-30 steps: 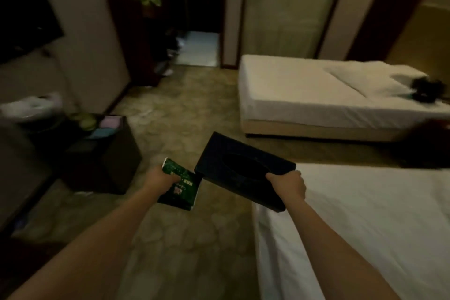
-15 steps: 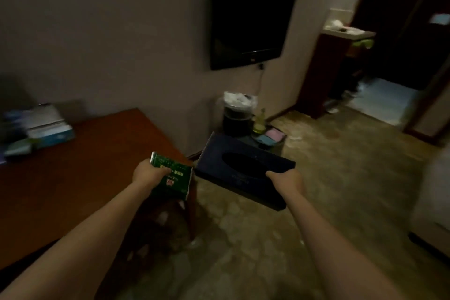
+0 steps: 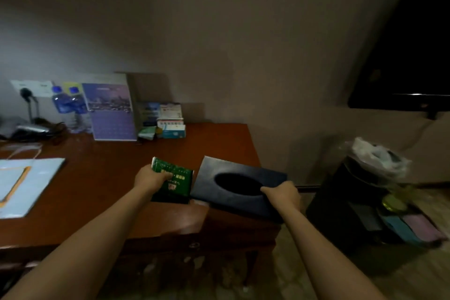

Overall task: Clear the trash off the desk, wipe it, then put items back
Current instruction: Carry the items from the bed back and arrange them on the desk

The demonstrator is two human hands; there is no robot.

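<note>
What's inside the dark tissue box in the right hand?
The tissue box, gripped at its near edge by the right hand, shows only a black oval opening on top. No tissue pokes out; whatever is inside is hidden in shadow.

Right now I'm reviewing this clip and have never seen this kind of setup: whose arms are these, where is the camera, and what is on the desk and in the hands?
There is no machine here. A person wears one wide-angle camera on the head, looking forward and down, so the two bare arms reaching in from the bottom are their own.

The left hand grips a green packet over the desk, a reddish-brown wooden top. The right hand holds a dark tissue box by its near edge, at the desk's right end.

Against the wall stand two water bottles, a purple brochure and some small boxes. A pale blue folder lies at the left. Beside the desk on the right stands a bin with a plastic liner, under a wall-mounted television.

The picture is dim, so the print cannot be read.
</note>
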